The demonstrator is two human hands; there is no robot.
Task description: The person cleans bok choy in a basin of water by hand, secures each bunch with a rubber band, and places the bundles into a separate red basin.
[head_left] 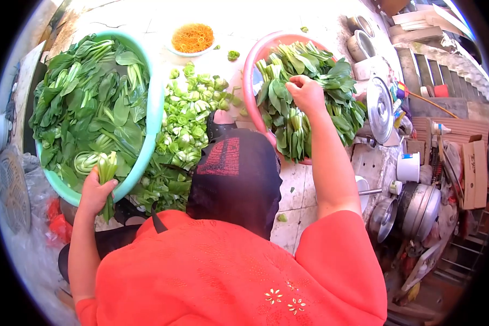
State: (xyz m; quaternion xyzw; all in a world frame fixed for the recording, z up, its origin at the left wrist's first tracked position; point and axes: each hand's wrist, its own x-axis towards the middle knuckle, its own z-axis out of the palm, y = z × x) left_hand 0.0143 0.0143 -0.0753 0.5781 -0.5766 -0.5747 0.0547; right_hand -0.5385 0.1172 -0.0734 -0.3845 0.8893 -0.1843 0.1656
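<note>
Our left hand (96, 194) is closed round 1 bok choy head (107, 174), held upright vs. the outer rim of the teal basin (156, 103). Our right hand (306, 93) is a curled fist, knuckles up, over the greens (288, 130) in the pink basin (248, 76); we can't tell if it pinches anything.

Risks, as we judge: the head hangs outside the rim, so a slack grip drops it to the floor. The teal basin is heaped, so leaves may spill.

Count: 2 basins, 1 bowl of orange shreds (192, 38), 1 trimmings pile (185, 125) btwn the basins.
</note>
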